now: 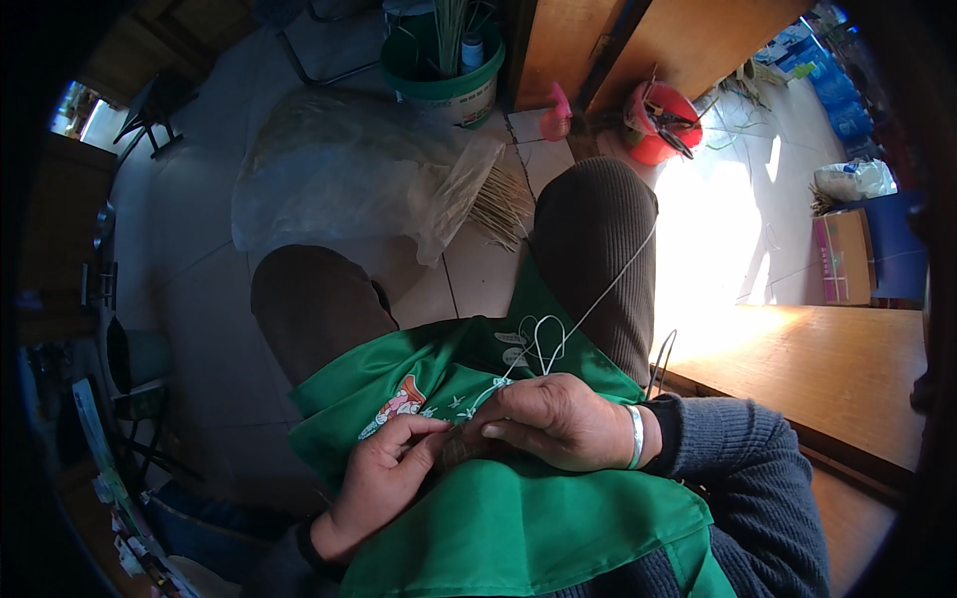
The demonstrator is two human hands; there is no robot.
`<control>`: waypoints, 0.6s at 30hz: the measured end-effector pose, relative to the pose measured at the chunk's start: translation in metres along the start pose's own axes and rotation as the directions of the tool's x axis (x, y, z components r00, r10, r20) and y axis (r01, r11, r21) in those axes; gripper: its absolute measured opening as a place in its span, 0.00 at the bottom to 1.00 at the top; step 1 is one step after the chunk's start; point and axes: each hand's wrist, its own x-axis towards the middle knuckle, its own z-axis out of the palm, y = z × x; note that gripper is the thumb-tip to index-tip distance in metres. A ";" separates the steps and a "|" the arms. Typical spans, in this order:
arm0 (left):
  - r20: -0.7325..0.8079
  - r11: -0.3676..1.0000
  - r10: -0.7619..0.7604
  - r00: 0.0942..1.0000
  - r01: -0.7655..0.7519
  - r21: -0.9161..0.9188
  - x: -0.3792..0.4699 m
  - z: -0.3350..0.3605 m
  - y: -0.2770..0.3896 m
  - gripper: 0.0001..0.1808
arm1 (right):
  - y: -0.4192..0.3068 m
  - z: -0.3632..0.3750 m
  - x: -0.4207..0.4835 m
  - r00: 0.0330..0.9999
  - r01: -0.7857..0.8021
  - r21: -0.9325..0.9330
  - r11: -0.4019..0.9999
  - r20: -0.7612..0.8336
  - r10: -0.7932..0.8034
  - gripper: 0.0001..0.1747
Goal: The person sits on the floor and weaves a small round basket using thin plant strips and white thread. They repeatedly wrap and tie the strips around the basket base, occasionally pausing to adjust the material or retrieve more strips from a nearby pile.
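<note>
Over my lap, on a green apron (523, 523), both hands meet at a small tan piece (457, 448) that looks woven from straw and is largely covered by my fingers. My left hand (396, 467) pinches its left side between thumb and fingers. From the right, my right hand (561, 422), with a silver bangle at the wrist, closes over the other end and a thin white cord (552, 340). The cord rises in a loop above the knuckles, and a strand stretches across my right knee. Its far end and my right fingertips are hidden.
Past my knees, a clear plastic bag (336, 179) holds a bundle of straw stalks (499, 205). Beyond stand a green bucket (441, 88) with stalks and a thread spool (472, 52), a pink spray bottle (555, 123) and a red bucket of tools (654, 149). A wooden bench (815, 359) borders my right side.
</note>
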 end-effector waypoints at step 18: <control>-0.001 0.996 0.078 0.997 -0.078 0.042 0.002 0.001 -0.005 0.09 | -0.005 -0.001 -0.002 0.999 0.033 -0.115 0.993 0.024 -0.030 0.06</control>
